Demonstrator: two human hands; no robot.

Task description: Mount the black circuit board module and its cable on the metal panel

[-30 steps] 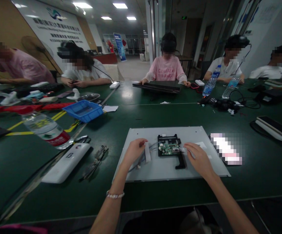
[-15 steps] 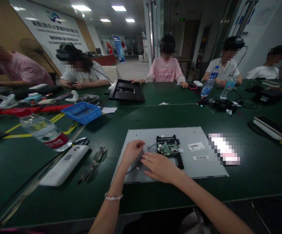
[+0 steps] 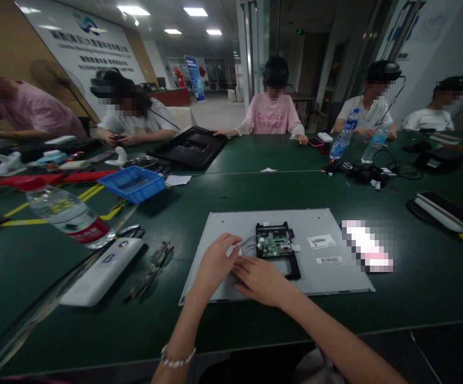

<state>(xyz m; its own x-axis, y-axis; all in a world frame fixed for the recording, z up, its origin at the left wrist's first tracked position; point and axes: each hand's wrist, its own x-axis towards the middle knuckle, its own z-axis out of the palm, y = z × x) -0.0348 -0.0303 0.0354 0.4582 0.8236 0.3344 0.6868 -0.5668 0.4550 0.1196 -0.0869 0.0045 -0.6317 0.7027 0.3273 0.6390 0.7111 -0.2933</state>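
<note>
A grey metal-backed panel [image 3: 327,277] lies flat on the table in front of me. On it sits a green circuit board [image 3: 273,246] within a black bracket [image 3: 294,266]. Thin grey cables [image 3: 249,245] run from the board's left side toward my fingers. My left hand [image 3: 220,258] has its thumb and fingertips closed by the cables, at a small white strip like tape, mostly hidden now. Just below, my right hand [image 3: 263,278] rests low over the panel, fingers stretched out, tips beside the left thumb and covering the cable's lower part.
Left of the panel lie eyeglasses [image 3: 151,273], a white power bank [image 3: 103,273], a tilted water bottle [image 3: 69,216] and a blue tray [image 3: 133,184]. A lit phone [image 3: 367,245] is at right. Across the table, a person's hand touches a black frame [image 3: 191,146]; several people sit around.
My left hand has moved slightly up and right over the white strip, which is now mostly covered. My right fingers have shifted a little. Across the table, the black frame has been lowered flatter.
</note>
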